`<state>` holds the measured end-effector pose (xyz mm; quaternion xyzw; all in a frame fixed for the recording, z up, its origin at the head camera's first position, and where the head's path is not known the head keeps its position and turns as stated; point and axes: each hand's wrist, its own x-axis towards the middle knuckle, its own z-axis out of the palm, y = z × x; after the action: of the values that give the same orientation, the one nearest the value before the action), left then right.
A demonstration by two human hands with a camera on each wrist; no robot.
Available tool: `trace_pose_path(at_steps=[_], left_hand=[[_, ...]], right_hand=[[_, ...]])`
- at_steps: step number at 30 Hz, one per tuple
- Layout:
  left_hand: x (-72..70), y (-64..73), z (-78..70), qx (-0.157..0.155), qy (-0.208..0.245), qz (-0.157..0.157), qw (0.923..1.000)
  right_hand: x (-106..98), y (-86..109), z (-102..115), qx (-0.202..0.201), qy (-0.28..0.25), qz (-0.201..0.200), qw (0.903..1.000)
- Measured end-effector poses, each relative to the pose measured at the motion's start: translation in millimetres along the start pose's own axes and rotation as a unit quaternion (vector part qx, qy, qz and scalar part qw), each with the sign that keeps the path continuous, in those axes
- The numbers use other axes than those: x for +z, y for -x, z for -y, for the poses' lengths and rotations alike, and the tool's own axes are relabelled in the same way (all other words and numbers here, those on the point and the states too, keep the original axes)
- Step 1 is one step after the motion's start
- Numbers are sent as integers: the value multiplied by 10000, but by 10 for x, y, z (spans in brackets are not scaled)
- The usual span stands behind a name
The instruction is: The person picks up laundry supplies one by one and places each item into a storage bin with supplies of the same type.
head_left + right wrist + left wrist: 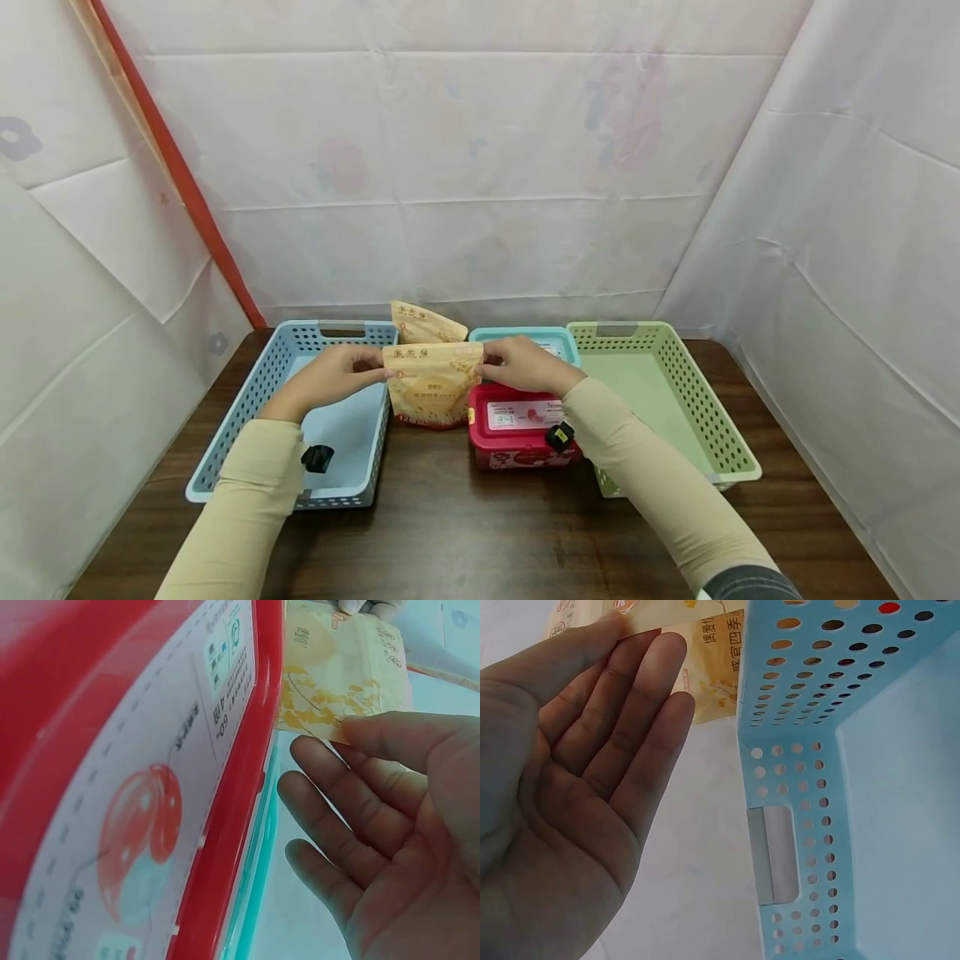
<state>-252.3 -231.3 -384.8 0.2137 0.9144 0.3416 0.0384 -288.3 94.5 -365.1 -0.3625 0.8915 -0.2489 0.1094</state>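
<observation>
A yellow printed pouch (433, 387) stands upright between the two baskets. My left hand (330, 377) pinches its left upper edge between thumb and fingers. At the opposite upper edge, my right hand (525, 365) pinches the pouch the same way. Behind it stands a second yellow pouch (423, 323), partly hidden. In the left wrist view the thumb of the left hand (577, 750) presses on the pouch (679, 611). The right wrist view has the right hand (397, 802) at a corner of the pouch (341, 671), beside the red box (225, 847).
A blue perforated basket (378, 458) stands at the left and a green one (701, 400) at the right. Between them, a red lidded box (525, 454) sits in front of a turquoise-lidded box (562, 342). White sheeting (480, 167) encloses the back and sides of the dark wooden table (450, 533).
</observation>
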Motion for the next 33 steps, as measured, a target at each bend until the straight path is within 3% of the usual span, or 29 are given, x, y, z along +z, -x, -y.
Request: trace_pose_path(at_steps=[16,22,33], left_hand=[[-9,-25,-28,99,380,-329,9987],[-41,-21,-51,79,789,-583,9951],[-98,-4,-113,55,1050,-974,9897]], right_hand=[[-35,38,23,-74,-341,-130,9993],[-57,55,68,26,-537,-380,9978],[-113,56,146,-78,-907,-746,9930]])
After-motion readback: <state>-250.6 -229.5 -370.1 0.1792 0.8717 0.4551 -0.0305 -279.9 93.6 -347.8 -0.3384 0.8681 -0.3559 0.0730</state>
